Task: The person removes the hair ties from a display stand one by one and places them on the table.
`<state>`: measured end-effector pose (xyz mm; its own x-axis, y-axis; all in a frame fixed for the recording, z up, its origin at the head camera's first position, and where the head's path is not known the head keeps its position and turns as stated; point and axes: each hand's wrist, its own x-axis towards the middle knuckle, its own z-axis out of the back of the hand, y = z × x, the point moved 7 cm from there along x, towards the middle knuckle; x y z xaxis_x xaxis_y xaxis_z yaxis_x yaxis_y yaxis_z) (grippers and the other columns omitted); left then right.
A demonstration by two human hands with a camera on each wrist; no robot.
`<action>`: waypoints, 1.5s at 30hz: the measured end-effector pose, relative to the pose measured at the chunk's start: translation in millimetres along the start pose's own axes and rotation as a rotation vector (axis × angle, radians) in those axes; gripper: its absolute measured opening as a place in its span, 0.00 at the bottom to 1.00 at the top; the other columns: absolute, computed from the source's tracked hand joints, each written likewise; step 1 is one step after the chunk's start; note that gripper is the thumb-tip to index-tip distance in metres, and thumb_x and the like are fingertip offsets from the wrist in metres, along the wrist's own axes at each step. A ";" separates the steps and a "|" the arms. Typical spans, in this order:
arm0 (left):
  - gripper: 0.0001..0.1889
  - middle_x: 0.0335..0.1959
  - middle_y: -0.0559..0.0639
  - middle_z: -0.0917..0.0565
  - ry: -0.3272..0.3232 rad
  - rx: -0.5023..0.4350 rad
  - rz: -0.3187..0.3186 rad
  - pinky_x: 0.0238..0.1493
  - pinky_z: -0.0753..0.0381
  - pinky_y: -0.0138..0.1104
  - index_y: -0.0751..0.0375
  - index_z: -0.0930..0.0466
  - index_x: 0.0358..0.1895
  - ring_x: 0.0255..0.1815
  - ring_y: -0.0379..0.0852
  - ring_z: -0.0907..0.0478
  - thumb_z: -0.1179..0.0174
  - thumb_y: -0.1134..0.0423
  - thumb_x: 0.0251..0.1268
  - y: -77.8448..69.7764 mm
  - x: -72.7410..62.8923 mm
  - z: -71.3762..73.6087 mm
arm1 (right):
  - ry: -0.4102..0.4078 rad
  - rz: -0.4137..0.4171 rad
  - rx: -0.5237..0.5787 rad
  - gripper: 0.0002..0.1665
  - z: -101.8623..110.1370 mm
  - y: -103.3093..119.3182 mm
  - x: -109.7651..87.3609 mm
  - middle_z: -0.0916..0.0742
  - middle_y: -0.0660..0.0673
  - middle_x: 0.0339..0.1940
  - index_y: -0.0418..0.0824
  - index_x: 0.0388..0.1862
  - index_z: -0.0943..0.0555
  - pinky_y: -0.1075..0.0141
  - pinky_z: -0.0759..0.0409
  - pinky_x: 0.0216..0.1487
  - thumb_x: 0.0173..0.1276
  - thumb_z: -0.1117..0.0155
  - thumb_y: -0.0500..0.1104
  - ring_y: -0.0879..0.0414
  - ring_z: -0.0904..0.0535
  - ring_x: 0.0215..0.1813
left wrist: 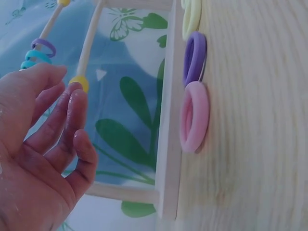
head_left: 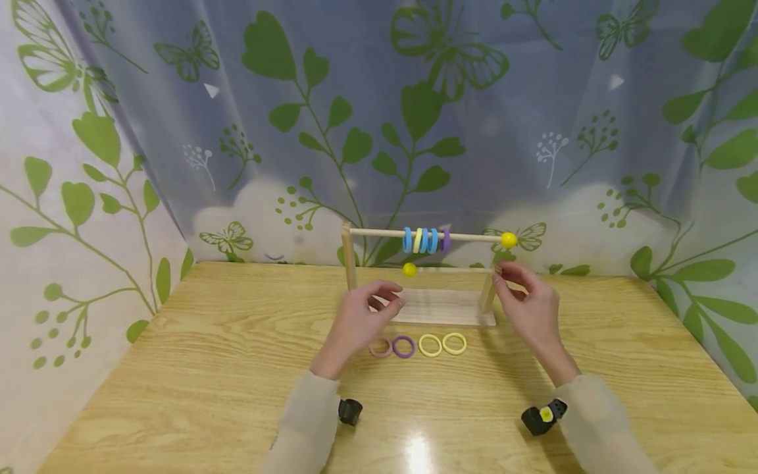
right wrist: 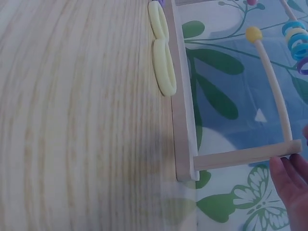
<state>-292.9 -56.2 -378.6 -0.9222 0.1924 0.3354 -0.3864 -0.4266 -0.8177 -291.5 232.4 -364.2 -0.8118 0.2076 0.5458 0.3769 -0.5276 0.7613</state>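
Note:
A wooden rack (head_left: 441, 308) stands on the table with two horizontal rods. Several blue, yellow and purple rings (head_left: 424, 240) hang on the upper rod (head_left: 373, 232). The lower rod (head_left: 453, 270) is bare and ends in a yellow ball (head_left: 410, 269). My left hand (head_left: 361, 319) hovers near that ball, fingers loosely bent and holding nothing. With thumb and fingers, my right hand (head_left: 533, 306) pinches the top of the rack's right post (right wrist: 240, 156); the thumb is mostly cut off in the right wrist view.
In front of the rack lie a pink ring (left wrist: 195, 117), a purple ring (left wrist: 194, 58) and two yellow rings (head_left: 454, 343) in a row on the wooden table (head_left: 237, 368). Another yellow ball (head_left: 508, 240) caps the upper rod. A patterned curtain (head_left: 367, 191) hangs behind.

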 end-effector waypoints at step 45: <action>0.10 0.41 0.55 0.10 -0.499 -0.084 -0.285 0.32 0.22 0.24 0.62 0.12 0.48 0.37 0.49 0.14 0.31 0.64 0.67 -41.6 32.1 101.1 | 0.001 0.151 0.100 0.12 -23.4 64.3 14.1 0.10 0.40 0.46 0.36 0.50 0.13 0.78 0.16 0.45 0.69 0.30 0.36 0.65 0.14 0.46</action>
<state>-307.8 -121.6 -286.5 -0.6848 -0.1597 0.7111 -0.6367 -0.3437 -0.6903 -289.2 182.1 -315.8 -0.7431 0.1311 0.6563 0.5369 -0.4685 0.7016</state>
